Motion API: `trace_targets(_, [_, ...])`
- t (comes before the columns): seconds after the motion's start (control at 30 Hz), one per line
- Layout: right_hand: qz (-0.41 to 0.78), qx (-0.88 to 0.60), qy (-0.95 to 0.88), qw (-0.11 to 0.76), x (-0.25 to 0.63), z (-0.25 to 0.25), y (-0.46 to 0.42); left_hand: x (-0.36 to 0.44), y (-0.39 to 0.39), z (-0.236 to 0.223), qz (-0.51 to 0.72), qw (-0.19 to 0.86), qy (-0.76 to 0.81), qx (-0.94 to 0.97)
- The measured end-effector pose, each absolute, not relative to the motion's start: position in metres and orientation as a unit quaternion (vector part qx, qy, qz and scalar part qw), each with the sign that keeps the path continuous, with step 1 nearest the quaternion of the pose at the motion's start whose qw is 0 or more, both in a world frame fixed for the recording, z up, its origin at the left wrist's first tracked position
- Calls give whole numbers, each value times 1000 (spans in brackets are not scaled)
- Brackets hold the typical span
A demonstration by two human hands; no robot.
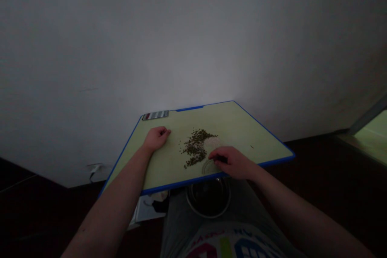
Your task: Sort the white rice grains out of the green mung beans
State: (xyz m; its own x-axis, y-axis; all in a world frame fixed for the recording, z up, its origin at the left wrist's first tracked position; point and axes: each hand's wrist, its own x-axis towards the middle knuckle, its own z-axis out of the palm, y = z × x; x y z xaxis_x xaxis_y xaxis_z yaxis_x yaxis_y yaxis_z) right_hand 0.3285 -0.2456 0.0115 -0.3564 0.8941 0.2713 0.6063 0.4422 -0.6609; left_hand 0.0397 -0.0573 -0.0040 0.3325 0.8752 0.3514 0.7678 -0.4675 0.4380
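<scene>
A loose heap of small green-brown beans (193, 145) is spread over the middle of the pale yellow tabletop (254, 137). Against its right side lies a pile of small whitish grains (212, 142). My left hand (156, 138) rests on the table left of the beans with its fingers curled in; its contents are hidden. My right hand (229, 162) is at the near side of the grains, thumb and fingertips drawn together in a pinch, and what is between them is too small to tell. A clear round dish (207, 167) sits beside those fingertips, partly covered by the hand.
A phone (155, 115) lies at the far left corner of the blue-edged table. On my lap, under the near edge, stands a metal bowl (208, 201) with a dark inside. One small brown bit (252, 146) lies to the right. A grey wall (193, 48) rises behind the table.
</scene>
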Motion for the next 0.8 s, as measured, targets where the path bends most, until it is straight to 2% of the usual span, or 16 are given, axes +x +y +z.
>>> trace_targets(0.17, [223,-486,-782,319,337,10,-250,40,-59,-2,282,105,505,809])
trace_targets(0.4, [133,-544,-747,358,330,0,-249,39,-56,-6,281,96,500,814])
trace_targets(0.8, [69,-627,-687,361,349,0,-239,39,-56,-4,278,108,501,812])
